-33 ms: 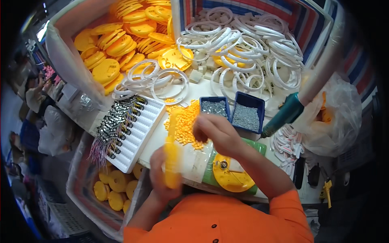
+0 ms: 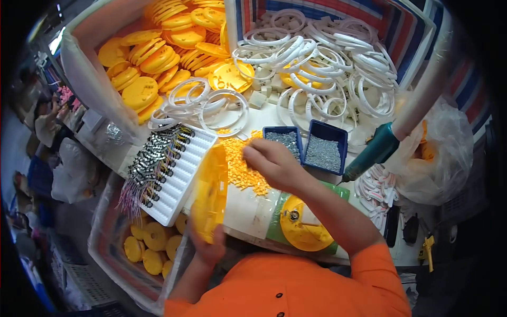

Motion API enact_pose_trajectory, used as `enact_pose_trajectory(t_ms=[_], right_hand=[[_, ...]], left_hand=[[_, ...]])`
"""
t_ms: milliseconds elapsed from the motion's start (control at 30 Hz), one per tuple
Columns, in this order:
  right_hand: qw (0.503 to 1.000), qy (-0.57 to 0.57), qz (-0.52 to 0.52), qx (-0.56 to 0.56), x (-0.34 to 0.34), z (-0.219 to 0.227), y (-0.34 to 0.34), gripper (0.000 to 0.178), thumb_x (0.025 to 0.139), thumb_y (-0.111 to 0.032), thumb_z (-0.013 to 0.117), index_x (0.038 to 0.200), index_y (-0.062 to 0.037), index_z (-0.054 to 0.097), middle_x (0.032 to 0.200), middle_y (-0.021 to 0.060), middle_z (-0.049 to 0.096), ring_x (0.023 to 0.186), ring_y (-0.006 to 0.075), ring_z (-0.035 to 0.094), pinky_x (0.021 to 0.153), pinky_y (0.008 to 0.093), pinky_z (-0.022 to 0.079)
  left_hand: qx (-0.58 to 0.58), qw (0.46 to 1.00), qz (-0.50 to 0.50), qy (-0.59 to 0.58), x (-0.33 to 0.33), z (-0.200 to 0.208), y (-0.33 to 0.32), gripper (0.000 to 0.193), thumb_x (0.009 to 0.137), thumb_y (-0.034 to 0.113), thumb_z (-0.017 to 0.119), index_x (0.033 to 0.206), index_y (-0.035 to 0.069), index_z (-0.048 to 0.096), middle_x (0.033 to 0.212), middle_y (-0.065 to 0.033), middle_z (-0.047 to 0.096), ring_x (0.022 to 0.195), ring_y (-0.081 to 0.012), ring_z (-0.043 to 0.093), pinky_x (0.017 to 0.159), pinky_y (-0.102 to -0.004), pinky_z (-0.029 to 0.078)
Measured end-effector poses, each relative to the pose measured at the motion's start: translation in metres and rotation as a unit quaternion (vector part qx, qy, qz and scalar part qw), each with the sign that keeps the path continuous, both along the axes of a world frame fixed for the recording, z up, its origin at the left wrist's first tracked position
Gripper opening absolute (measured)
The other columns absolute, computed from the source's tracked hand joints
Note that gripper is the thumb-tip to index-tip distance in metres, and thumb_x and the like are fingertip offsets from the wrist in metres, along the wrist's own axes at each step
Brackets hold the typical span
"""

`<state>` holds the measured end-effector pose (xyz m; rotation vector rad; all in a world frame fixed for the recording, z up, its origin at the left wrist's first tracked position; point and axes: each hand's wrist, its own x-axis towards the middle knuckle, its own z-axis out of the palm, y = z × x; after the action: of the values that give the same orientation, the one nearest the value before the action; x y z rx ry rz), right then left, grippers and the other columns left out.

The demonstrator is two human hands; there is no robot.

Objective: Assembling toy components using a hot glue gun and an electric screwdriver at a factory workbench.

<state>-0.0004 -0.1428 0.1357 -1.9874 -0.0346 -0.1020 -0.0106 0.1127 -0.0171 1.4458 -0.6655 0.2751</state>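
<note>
Yellow cover swings broadside

Left hand grips its lower end, beside the surface; edge-on before, its face now looks easier to reach. Right hand curled near yellow bits; cannot tell if holding any.

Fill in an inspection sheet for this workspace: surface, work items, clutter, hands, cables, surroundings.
Surface: white table, bare in places.
Work items: yellow disc held on edge; second disc on a green pad; loose small yellow pieces; two blue trays of small metallic parts.
Clutter: white rings heaped at the back; white tray bearing wired parts.
Hands: left hand grips the yellow disc; right hand is over the small pieces, contents hidden.
Cables: thin pinkish wires off the white tray's left edge.
Surroundings: boxed yellow discs upper left; teal tool and clear bag right.
</note>
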Motion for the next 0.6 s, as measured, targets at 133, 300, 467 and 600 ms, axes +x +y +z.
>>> enact_pose_trajectory(t_ms=[133, 300, 467, 600], right_hand=[[0.929, -0.061, -0.06, -0.36, 0.108, -0.076, -0.006, 0.016, 0.092, -0.017, 0.062, 0.102, -0.011, 0.073, 0.101, 0.0105, 0.069, 0.097, 0.0298, 0.065, 0.082, 0.0418, 0.053], [0.813, -0.153, -0.043, -0.56, 0.172, -0.135, -0.015, 0.01, 0.078, -0.011, 0.066, 0.085, -0.0104, 0.073, 0.09, 0.0089, 0.07, 0.096, 0.0268, 0.067, 0.081, 0.0428, 0.051], [0.788, -0.102, 0.012, -0.607, 0.18, -0.129, -0.017, 0.011, 0.078, -0.008, 0.066, 0.087, -0.011, 0.072, 0.089, 0.007, 0.069, 0.093, 0.0256, 0.068, 0.086, 0.0421, 0.049], [0.81, -0.255, -0.048, -0.526, 0.16, -0.089, -0.008, 0.013, 0.079, -0.007, 0.068, 0.091, -0.0103, 0.064, 0.088, 0.0067, 0.064, 0.087, 0.0268, 0.065, 0.082, 0.0412, 0.049]], left_hand=[[-0.185, 0.95, -0.048, 0.245, 0.01, 0.014, 0.028, 0.061, 0.104, 0.035, 0.044, 0.153, 0.001, 0.036, 0.156, -0.0158, 0.042, 0.142, -0.0341, 0.045, 0.118, -0.047, 0.036], [-0.258, 0.91, 0.003, 0.324, 0.009, 0.006, 0.044, 0.083, 0.102, 0.067, 0.038, 0.158, 0.006, 0.028, 0.157, -0.0175, 0.043, 0.143, -0.0342, 0.044, 0.118, -0.0483, 0.037], [-0.267, 0.896, 0.008, 0.355, 0.021, -0.003, 0.05, 0.081, 0.103, 0.065, 0.037, 0.158, 0.005, 0.028, 0.158, -0.0171, 0.041, 0.143, -0.0344, 0.044, 0.117, -0.0486, 0.038], [-0.284, 0.891, -0.035, 0.353, 0.037, -0.008, 0.04, 0.078, 0.105, 0.062, 0.038, 0.157, 0.005, 0.03, 0.156, -0.017, 0.042, 0.141, -0.0348, 0.046, 0.116, -0.0488, 0.04]])
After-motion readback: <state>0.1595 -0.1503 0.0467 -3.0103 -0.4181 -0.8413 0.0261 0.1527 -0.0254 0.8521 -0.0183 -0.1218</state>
